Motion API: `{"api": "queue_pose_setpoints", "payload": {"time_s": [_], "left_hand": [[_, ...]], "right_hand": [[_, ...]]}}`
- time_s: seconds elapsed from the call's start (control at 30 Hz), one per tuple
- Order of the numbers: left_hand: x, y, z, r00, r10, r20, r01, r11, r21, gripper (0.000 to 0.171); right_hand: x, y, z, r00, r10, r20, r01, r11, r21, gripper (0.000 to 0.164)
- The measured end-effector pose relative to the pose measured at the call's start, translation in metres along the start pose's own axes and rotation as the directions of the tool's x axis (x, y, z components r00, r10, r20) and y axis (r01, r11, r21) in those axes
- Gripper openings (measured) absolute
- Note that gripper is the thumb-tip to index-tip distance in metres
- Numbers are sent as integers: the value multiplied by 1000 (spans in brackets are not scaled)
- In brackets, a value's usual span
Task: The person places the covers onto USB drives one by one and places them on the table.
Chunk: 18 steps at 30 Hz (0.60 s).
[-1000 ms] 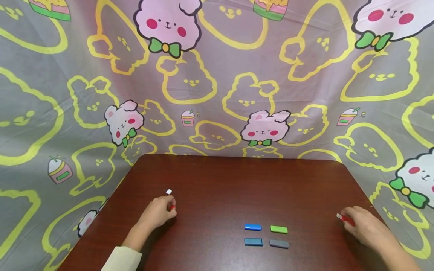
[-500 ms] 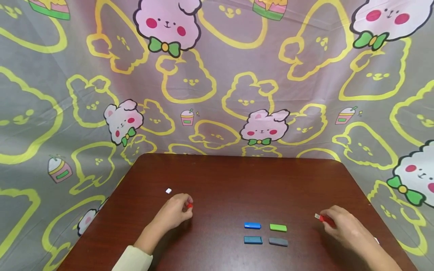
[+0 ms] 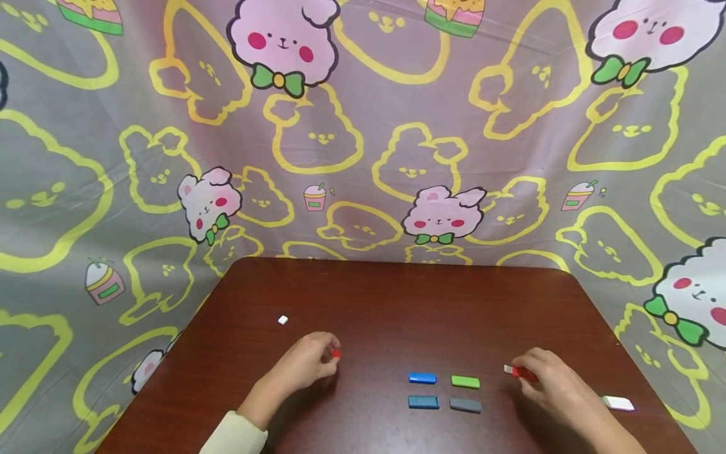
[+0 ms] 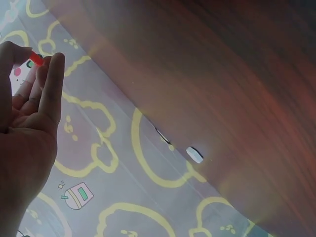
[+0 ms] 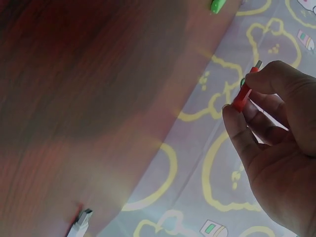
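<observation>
Between thumb and fingers, my left hand (image 3: pixel 306 360) pinches a small red cap (image 4: pixel 36 59), raised over the left half of the table. My right hand (image 3: pixel 551 382) holds a red USB stick (image 5: pixel 241 97) by its body; the bare metal plug points left in the head view. Between the hands lie a blue USB stick (image 3: pixel 422 378), a green one (image 3: pixel 466 382), a teal one (image 3: pixel 423 402) and a grey one (image 3: pixel 466 405), in two rows. The right hand is just right of the green and grey sticks.
A small white cap (image 3: pixel 283 320) lies on the brown table (image 3: pixel 397 302) beyond my left hand. A white USB stick (image 3: pixel 619 403) with its plug bare lies right of my right wrist. A patterned cloth (image 3: pixel 363 189) hangs around the table's far and side edges.
Both hands have moved inward, the left hand rightward with the red cap and the right hand leftward with the red USB stick. The white USB stick has come into sight behind the right wrist.
</observation>
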State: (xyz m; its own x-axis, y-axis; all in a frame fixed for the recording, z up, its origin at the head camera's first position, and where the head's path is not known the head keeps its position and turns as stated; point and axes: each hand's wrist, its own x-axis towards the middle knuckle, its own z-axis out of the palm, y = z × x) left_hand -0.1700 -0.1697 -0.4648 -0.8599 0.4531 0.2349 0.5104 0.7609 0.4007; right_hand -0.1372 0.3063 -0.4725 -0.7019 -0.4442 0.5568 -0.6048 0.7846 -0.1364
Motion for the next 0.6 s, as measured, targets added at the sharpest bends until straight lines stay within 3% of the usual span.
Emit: {"api": "queue_pose_setpoints", "payload": {"time_s": [0.23, 0.47, 0.6], "left_hand": [[0, 6, 2, 998, 53, -16, -53, 998, 27, 15], [2, 13, 6, 995, 93, -38, -93, 995, -23, 13], [4, 18, 10, 991, 126, -50, -128, 991, -34, 14]], "right_hand": [[2, -6, 8, 1000, -25, -8, 25, 1000, -10, 39], [7, -12, 12, 996, -78, -49, 78, 997, 4, 39], [12, -24, 15, 997, -75, -32, 75, 997, 10, 38]]}}
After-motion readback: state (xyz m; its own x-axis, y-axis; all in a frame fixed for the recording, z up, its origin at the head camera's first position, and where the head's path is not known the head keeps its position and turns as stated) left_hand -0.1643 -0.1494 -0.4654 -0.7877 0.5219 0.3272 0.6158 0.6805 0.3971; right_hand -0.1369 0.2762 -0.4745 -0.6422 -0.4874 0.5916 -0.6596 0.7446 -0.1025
